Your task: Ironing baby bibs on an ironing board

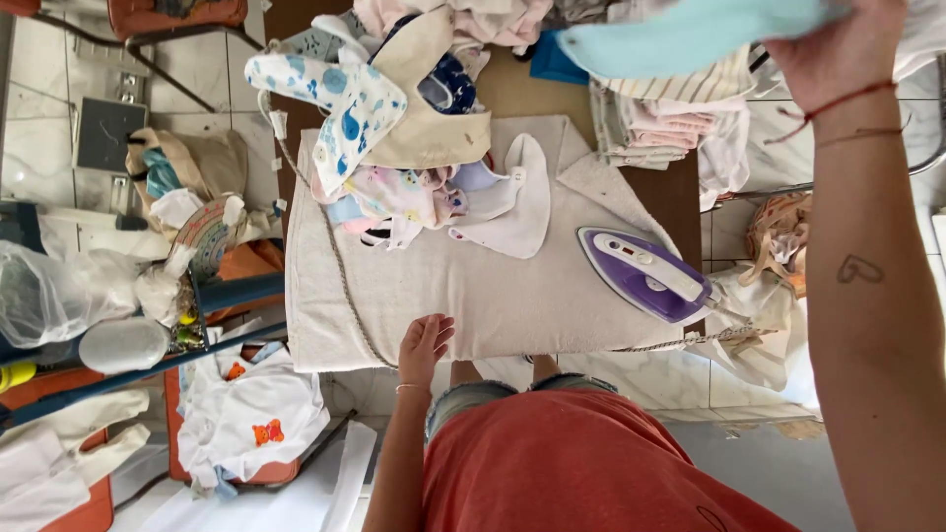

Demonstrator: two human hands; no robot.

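Head view, looking straight down over a brown worktop (512,91) covered by a white terry towel used as a pressing pad (473,296).

Left hand (424,347): released, fingers loosely spread, resting flat at the near edge of the towel. It holds nothing. The stretch of towel just beyond its fingertips is bare.

Right hand (838,49): raised high at the far right, closed around a pale turquoise soft cloth piece (690,37), which hangs lifted above the worktop. Directly beneath that hand sits a stack of folded striped and pink baby clothes (660,123), edges squared.

Between the two hands, nearer the right one, a purple and white steam iron (645,274) lies on the towel, untouched, its braided cord (690,340) trailing along the near edge.

Beyond the left hand: a loose heap of unfolded baby garments and bibs (394,148), among them a white cloth with blue whale print (345,108) and a plain white bib (512,202) spread at the heap's edge.

Progress, as a judgement: the folded stack looks like finished pieces, the heap like pieces not yet handled. The heap appears the larger, so roughly less than half seems done.

Left of the left hand, off the worktop: a white garment with an orange bear motif (251,419) on a chair.
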